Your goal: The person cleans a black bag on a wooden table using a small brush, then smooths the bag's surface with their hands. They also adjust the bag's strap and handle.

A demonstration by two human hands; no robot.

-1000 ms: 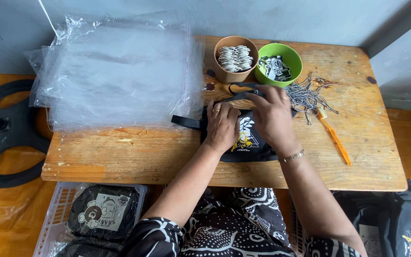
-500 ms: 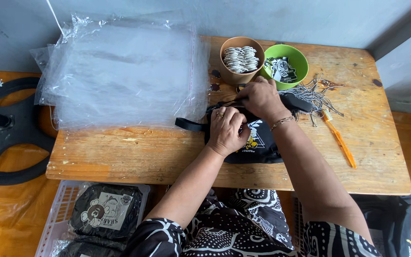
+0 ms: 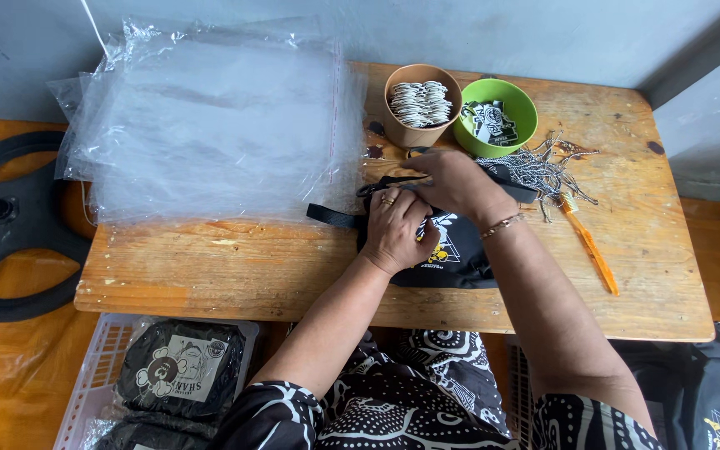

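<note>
Left hand (image 3: pixel 395 229) and right hand (image 3: pixel 453 182) pressing black pouch (image 3: pixel 452 254), brown cup (image 3: pixel 421 104) and green bowl (image 3: pixel 495 117) just beyond, plastic bags (image 3: pixel 210 125) left

left hand (image 3: pixel 395 227) knuckles up, fingers curled down, ring on one finger | right hand (image 3: pixel 452 182) just beyond it, palm down, fingertips pinched, bracelet at wrist | both forearms reach forward, nearly parallel, hands touching | grip state unclear, both
</note>
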